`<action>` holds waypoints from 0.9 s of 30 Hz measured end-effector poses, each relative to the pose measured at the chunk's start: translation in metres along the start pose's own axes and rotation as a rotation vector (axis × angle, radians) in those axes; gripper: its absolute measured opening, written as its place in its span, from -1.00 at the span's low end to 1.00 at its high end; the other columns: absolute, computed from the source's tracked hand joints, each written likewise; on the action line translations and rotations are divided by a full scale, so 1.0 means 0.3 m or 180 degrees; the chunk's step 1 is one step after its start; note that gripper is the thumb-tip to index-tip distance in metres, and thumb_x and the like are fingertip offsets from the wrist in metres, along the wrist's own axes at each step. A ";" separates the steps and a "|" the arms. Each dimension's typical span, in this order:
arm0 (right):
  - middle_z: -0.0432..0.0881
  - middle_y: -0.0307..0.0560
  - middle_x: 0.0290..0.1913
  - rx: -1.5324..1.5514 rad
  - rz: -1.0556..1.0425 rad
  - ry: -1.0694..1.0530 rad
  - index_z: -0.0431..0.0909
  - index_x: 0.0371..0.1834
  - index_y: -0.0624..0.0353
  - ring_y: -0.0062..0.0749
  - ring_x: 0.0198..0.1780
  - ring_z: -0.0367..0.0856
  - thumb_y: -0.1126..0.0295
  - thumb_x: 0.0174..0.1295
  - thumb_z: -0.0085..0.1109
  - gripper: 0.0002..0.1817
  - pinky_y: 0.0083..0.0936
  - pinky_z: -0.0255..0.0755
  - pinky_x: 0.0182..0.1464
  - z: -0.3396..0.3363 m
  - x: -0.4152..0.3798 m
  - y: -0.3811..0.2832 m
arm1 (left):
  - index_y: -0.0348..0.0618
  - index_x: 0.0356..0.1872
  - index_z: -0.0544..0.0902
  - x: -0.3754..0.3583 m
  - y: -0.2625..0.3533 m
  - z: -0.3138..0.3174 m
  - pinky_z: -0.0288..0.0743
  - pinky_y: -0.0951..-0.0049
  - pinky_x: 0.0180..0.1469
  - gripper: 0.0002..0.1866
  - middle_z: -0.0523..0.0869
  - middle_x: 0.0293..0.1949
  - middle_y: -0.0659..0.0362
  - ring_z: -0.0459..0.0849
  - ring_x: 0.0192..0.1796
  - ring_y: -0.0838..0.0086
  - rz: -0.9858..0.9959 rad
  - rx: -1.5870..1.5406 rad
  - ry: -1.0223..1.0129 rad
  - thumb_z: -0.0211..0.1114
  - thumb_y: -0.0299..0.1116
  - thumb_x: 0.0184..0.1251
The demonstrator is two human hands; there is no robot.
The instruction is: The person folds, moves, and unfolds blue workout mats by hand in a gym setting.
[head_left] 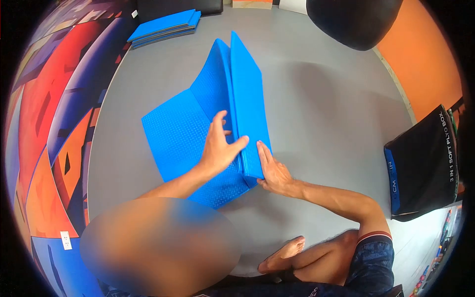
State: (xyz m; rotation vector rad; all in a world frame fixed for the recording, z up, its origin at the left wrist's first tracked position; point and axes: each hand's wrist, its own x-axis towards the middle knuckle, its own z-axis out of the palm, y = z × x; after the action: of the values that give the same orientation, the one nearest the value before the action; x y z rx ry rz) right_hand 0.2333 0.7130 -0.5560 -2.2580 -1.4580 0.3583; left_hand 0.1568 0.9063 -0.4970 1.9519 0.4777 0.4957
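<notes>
A blue textured folding exercise mat (pixel 173 128) is partly folded on the grey floor. Some panels lie flat at the left, while others stand upright, pressed close together near the middle. My left hand (pixel 220 151) is open beside the upright panels, on their left side. Its fingers are spread and its thumb reaches to the panels' near edge. On the right side, my right hand (pixel 277 174) grips the near lower corner of the upright panels. Its fingers lie along the outer face and its thumb is at the bottom edge.
A stack of blue folded mats (pixel 166 27) lies at the far left. The black soft plyo box (pixel 423 166) stands at the right. A rounded black object (pixel 356 22) is at the top right. My bare foot (pixel 283 255) rests near the front. A colourful mural wall (pixel 59 114) borders the left.
</notes>
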 end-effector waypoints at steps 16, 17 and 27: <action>-0.13 0.30 0.60 0.0193 -0.1254 -0.1045 -0.26 0.61 0.22 0.21 0.42 0.32 0.31 -0.02 0.54 0.25 -0.09 0.45 0.36 0.074 0.016 -0.050 | -0.41 0.53 -0.30 -0.084 -0.165 -0.219 0.41 0.08 0.29 0.11 0.26 0.22 -0.30 0.41 0.25 -0.13 -0.0387 0.1187 0.0447 0.33 -0.36 0.15; -0.14 0.30 0.60 0.0213 -0.1333 -0.1099 -0.25 0.61 0.19 0.21 0.42 0.32 0.27 0.01 0.54 0.24 -0.08 0.41 0.39 0.081 0.026 -0.049 | -0.41 0.53 -0.32 -0.102 -0.184 -0.236 0.39 0.09 0.30 0.11 0.25 0.24 -0.30 0.40 0.27 -0.13 -0.0413 0.1215 0.0458 0.32 -0.38 0.16; 0.02 0.35 0.55 0.0428 -0.0139 -0.2400 -0.10 0.59 0.18 0.25 0.45 0.25 0.02 0.37 0.19 -0.09 -0.06 0.24 0.46 0.266 0.100 0.216 | -0.30 0.52 -0.50 -0.277 -0.476 -0.426 0.22 0.15 0.47 0.17 0.12 0.42 -0.23 0.24 0.46 -0.01 -0.0911 0.0581 -0.0068 0.37 -0.39 0.30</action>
State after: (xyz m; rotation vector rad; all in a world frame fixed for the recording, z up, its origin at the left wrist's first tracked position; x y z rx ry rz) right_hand 0.2630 0.7340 -0.6569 -2.0626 -1.7381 1.3583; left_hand 0.0029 1.0146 -0.5874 2.0161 0.7979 0.2550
